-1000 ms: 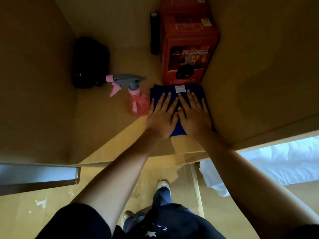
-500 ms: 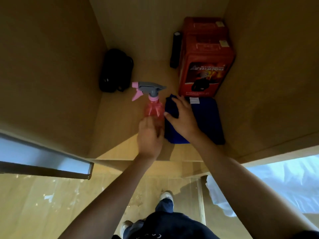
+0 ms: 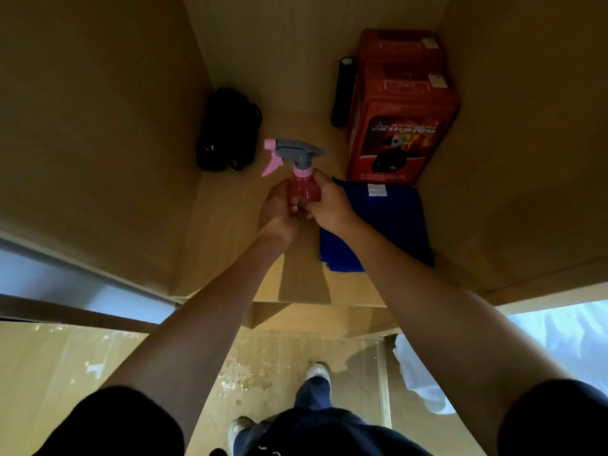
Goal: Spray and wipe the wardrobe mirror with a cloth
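Note:
A pink spray bottle [image 3: 304,189] with a grey head and pink trigger stands on the wooden wardrobe shelf [image 3: 230,232]. My left hand [image 3: 278,213] grips its body from the left. My right hand [image 3: 329,205] grips it from the right, thumb up near the neck. A folded blue cloth [image 3: 391,218] with a white tag lies flat on the shelf just right of the bottle, partly under my right forearm. The wardrobe's sliding mirror door [image 3: 65,284] shows as a pale strip at the left edge.
A red box [image 3: 401,116] stands at the back right of the shelf, a black cylinder [image 3: 342,93] beside it. A black pouch [image 3: 228,130] sits at the back left. Wardrobe walls close both sides. Below are the floor, my shoes and white bedding [image 3: 559,340].
Both hands left the blue cloth. The left hand reached the spray bottle first, then the right hand moved off the cloth and joined it on the bottle.

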A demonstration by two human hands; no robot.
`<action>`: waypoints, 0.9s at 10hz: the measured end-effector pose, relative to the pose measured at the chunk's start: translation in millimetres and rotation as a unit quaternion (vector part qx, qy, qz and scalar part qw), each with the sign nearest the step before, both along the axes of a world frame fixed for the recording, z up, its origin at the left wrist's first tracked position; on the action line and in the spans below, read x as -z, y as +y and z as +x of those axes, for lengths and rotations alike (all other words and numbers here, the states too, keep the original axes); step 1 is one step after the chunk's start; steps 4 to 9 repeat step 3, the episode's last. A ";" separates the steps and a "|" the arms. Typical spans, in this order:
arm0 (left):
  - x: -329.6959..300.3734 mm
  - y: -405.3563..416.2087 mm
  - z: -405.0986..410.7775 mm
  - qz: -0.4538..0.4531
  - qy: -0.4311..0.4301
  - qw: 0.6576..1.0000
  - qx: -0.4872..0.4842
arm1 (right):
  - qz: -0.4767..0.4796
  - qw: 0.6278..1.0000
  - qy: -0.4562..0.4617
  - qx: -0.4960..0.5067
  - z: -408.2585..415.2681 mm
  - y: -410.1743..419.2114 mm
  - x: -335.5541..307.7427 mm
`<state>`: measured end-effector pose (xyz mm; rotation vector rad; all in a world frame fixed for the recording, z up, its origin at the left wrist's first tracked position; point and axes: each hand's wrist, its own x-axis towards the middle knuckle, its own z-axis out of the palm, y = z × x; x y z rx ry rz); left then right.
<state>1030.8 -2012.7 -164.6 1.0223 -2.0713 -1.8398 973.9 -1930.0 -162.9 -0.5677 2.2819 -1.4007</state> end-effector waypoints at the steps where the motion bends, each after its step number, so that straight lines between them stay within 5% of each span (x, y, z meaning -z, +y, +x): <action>1: -1.9 0.6 0.4 0.081 0.015 0.997 -0.006 | -0.002 1.000 -0.012 0.004 -0.1 -1.7 0.1; 9: 0.7 1.2 16.0 0.042 0.032 0.999 -0.007 | -0.058 0.998 -0.016 0.019 9.5 0.1 13.8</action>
